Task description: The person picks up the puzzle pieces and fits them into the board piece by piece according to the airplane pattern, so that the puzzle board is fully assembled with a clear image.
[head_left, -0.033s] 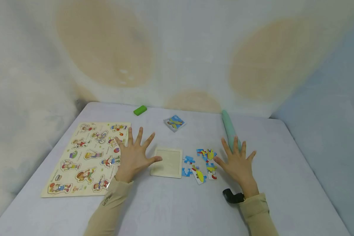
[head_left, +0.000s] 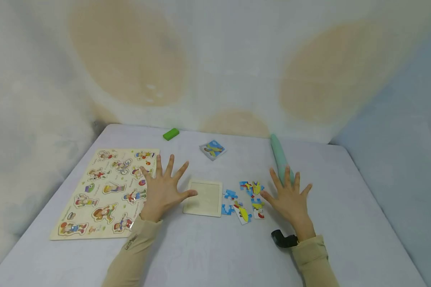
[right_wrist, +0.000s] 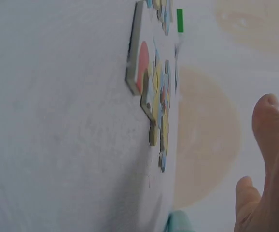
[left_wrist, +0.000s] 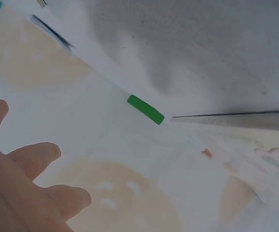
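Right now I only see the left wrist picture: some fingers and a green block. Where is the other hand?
Observer: In the head view, the right hand is just to the right of some loose puzzle pieces.
Visitor: Is it holding any?
Observer: No, it is spread wide and holds nothing.
Visitor: What's on the other side of them?
Observer: A shallow square frame, with no pieces in it.

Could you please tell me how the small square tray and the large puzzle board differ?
The small square tray shows a plain recess, while the puzzle board is covered with colourful figures. The board is much larger than the tray. The board is partly hidden by the left hand, whereas most of the tray shows. Both are pale and lie flat on the table.
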Motion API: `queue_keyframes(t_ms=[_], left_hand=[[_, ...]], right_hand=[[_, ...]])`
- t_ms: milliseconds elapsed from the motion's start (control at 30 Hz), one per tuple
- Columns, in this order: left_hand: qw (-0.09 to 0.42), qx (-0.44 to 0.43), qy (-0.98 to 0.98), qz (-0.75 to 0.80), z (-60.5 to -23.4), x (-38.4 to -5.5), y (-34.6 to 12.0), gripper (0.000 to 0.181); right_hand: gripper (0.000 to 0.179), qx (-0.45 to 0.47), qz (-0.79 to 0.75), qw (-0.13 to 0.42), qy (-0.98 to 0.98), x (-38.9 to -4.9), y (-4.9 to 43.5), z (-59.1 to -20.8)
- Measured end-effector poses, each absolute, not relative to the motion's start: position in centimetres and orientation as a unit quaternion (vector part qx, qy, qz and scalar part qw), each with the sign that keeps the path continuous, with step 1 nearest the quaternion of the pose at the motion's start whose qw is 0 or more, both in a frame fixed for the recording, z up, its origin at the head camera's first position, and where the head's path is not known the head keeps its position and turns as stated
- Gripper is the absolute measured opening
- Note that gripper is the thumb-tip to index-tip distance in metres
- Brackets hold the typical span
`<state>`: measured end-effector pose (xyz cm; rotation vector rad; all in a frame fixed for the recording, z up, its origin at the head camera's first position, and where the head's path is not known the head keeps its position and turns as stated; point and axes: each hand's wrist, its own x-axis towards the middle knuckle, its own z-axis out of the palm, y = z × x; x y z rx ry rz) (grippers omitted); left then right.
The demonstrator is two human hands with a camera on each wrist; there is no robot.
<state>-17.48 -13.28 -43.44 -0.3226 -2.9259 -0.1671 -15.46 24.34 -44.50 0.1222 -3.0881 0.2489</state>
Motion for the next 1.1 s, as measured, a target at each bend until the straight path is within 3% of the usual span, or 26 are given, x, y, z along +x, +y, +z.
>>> queue_keyframes(t_ms=[267,567,867,1100], left_hand=[[0.034,-0.132,-0.987,-0.090,-42.4,-17.5,-13.2,0.095],[-0.111,-0.194,-0.953,-0.206,-44.1,-17.5,-12.6,0.111],[-0.126,-0.202,-0.954,-0.184,-44.3,-17.4,-12.7,0.121],[-0.119,-0.214,-0.953,-0.178,-44.5,-17.2,-12.6,0.121]], right_hand=[[0.084,0.047,0.087,0.027,-0.995,-15.7,24.0,-44.4],[0.080,0.085,0.143,0.019,-0.986,-15.6,22.1,-44.6],[0.069,0.170,0.165,0.020,-0.971,-15.1,17.9,-44.7],[0.039,0.237,0.204,0.055,-0.948,-14.1,15.8,-45.7]])
